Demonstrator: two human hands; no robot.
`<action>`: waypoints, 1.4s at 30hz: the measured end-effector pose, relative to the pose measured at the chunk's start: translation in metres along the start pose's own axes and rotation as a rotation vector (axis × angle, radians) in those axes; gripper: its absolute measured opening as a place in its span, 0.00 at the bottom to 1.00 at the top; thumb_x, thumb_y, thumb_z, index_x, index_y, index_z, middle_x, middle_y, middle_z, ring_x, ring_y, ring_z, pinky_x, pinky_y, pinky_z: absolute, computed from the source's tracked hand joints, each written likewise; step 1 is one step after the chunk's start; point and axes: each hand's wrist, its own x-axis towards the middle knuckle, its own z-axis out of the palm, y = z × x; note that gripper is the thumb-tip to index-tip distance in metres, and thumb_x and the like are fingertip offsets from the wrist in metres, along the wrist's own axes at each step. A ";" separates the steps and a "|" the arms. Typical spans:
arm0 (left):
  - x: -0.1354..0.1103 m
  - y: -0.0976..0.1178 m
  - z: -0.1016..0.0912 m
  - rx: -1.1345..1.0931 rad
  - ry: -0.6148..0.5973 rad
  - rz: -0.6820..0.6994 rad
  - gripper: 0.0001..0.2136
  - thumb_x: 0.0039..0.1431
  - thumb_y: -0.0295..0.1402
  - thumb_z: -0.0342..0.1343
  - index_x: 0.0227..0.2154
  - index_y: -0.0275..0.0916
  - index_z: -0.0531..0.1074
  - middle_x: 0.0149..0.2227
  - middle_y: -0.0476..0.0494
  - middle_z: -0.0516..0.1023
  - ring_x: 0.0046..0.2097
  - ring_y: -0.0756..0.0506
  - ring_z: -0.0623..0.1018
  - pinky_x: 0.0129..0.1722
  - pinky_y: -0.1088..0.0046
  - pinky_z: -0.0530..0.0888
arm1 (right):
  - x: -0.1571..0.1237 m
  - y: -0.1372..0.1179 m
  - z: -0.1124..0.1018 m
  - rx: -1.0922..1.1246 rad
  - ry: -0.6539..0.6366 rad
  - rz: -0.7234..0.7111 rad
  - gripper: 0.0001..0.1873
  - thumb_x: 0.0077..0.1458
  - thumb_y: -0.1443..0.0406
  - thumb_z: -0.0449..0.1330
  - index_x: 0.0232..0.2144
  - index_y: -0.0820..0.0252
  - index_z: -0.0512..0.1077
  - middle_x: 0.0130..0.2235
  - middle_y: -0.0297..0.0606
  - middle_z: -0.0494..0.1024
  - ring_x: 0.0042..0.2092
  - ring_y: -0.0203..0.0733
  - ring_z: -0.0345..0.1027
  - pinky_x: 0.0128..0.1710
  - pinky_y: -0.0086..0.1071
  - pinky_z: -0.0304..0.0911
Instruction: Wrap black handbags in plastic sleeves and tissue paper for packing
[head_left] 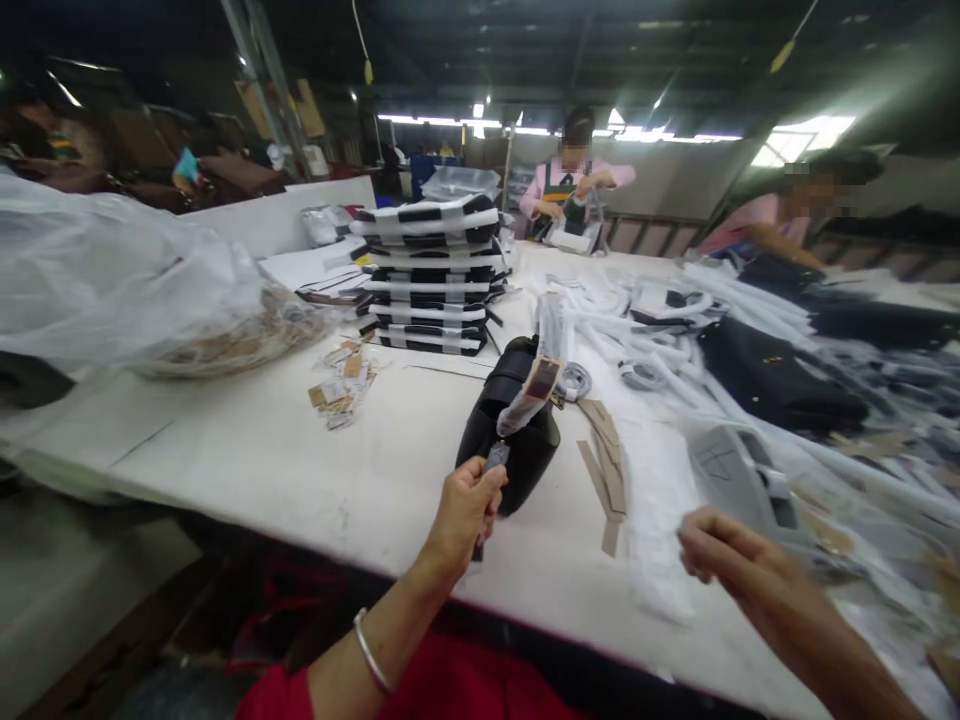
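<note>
A black bag [528, 465] rests on the table near its front edge. Its handle, wrapped in white foam [550, 330], stands up and carries a brown patch. My left hand [469, 505] pinches a dark strap [496, 457] at the bag's near side; a black end pokes out below the fingers. To the right, my right hand [724, 550] hangs over the table with its fingers curled in. What it holds, if anything, is hidden. It is closest to a white foam sheet [660, 540] and a grey box-like piece [731, 470].
Wrapped black bags form a stack [435, 275] behind. Small tags [343, 385] lie left, near a big clear plastic bag [127, 280]. Brown card strips [604, 465] lie right of the bag. Black bags [780, 375] and white wrapping crowd the right side. Two people work across the table.
</note>
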 end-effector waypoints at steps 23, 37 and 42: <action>-0.010 0.008 -0.014 -0.188 -0.185 -0.106 0.17 0.54 0.48 0.59 0.31 0.39 0.66 0.17 0.60 0.62 0.13 0.59 0.50 0.10 0.83 0.48 | 0.071 -0.067 0.158 0.247 -0.468 0.050 0.22 0.43 0.49 0.70 0.21 0.62 0.72 0.22 0.32 0.72 0.25 0.32 0.60 0.25 0.28 0.56; -0.022 0.008 -0.007 -0.445 -0.215 -0.328 0.17 0.45 0.43 0.66 0.30 0.35 0.71 0.18 0.59 0.61 0.14 0.60 0.50 0.14 0.79 0.43 | 0.060 -0.058 0.179 0.003 -0.169 0.012 0.14 0.45 0.57 0.67 0.19 0.60 0.70 0.20 0.30 0.71 0.21 0.32 0.58 0.21 0.28 0.53; -0.025 0.004 -0.004 -0.419 -0.149 -0.285 0.20 0.43 0.47 0.67 0.30 0.35 0.70 0.18 0.59 0.63 0.14 0.60 0.51 0.13 0.79 0.44 | 0.055 -0.057 0.180 0.123 -0.226 0.082 0.17 0.45 0.56 0.68 0.18 0.60 0.69 0.17 0.29 0.67 0.20 0.30 0.54 0.18 0.25 0.48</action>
